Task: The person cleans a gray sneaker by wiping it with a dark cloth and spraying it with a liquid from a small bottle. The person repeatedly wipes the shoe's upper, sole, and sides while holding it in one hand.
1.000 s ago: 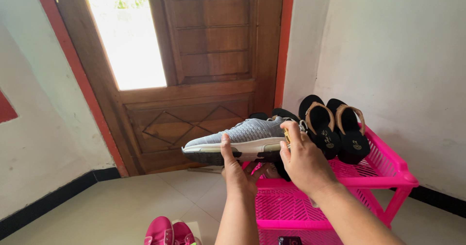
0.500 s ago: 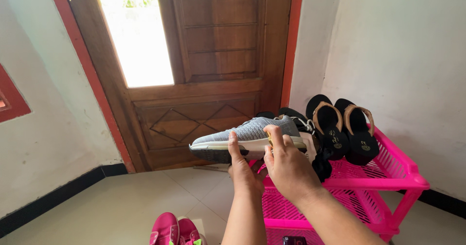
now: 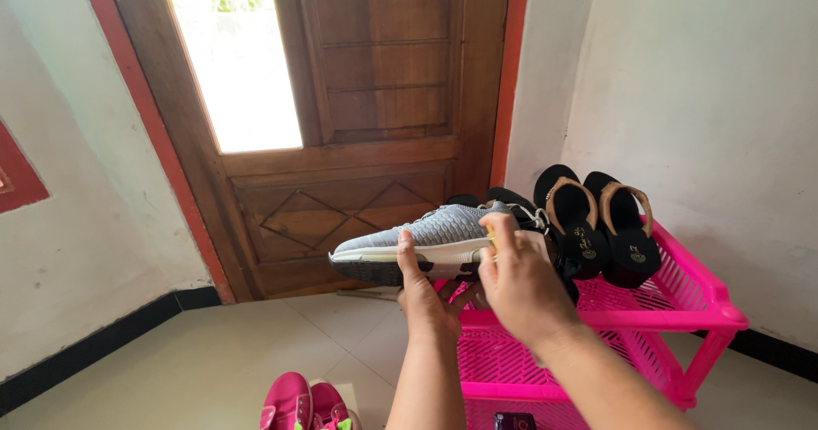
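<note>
On pink rack [image 3: 682,298]: 2 black sandals [image 3: 596,225]

Home entryway: wooden door [image 3: 358,123], shoe rack [image 3: 682,302]

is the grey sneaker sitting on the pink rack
No, the grey sneaker is held up in the air by the left hand and right hand, in front of the pink rack.

Sneaker [image 3: 434,238] heel hidden behind right hand [image 3: 521,287]; pink shoes [image 3: 300,404] at 6 o'clock cut by bottom edge; dark object [image 3: 514,421] below rack [image 3: 682,304] unidentifiable
</note>
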